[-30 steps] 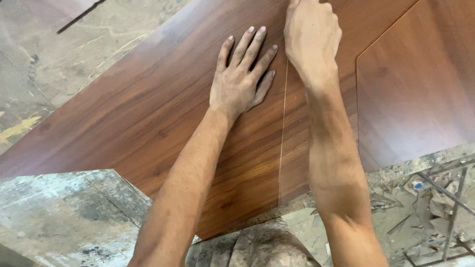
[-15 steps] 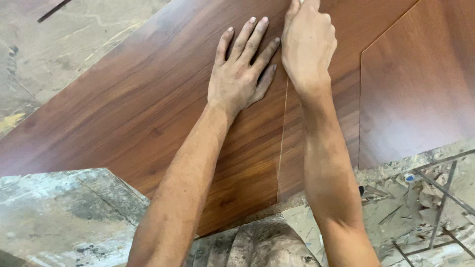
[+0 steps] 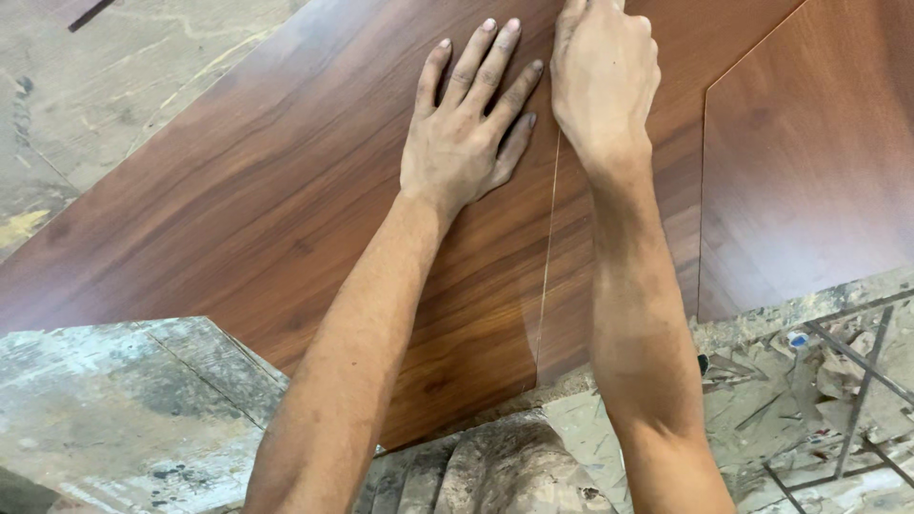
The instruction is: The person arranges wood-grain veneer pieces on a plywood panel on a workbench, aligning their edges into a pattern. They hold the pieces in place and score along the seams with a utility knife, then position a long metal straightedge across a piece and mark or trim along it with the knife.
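Your left hand [image 3: 466, 143] lies flat, fingers spread, on the dark laminate sheet [image 3: 286, 190] covering the bench, beside the scored line [image 3: 547, 247]. Right hand [image 3: 605, 81] curls farther along; fingertips hidden. Thin, stiff, likely brittle: support its edges.

A single head-mounted view is provided. The scene is seen from above and behind the arms, with the camera tilted steeply downward and forward. The panel [image 3: 286, 209] is viewed at close range and fills most of the frame, its top cut off by the upper edge. The left hand [image 3: 464, 133] and right hand [image 3: 606, 76] are framed near the top centre. The floor [image 3: 114, 86] is seen at upper left. No second view is available for overlap.
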`<control>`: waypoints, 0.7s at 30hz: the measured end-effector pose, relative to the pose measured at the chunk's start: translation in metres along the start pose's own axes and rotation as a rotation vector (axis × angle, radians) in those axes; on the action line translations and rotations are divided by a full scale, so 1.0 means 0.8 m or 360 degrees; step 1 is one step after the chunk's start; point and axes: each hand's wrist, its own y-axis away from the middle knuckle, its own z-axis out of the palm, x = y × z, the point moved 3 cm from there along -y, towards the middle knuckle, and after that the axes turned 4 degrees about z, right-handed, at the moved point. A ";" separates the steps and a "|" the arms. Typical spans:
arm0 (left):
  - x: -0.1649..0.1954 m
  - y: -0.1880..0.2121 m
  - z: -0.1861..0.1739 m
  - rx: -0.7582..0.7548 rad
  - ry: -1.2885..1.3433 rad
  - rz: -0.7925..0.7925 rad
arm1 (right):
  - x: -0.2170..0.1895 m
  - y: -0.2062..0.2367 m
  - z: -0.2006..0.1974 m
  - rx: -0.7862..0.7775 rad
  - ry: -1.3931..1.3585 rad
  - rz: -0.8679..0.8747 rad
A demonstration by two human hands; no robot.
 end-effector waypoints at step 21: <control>0.000 0.004 0.001 0.0004 0.0004 0.0001 | 0.007 0.079 0.005 0.0078 0.0110 0.0144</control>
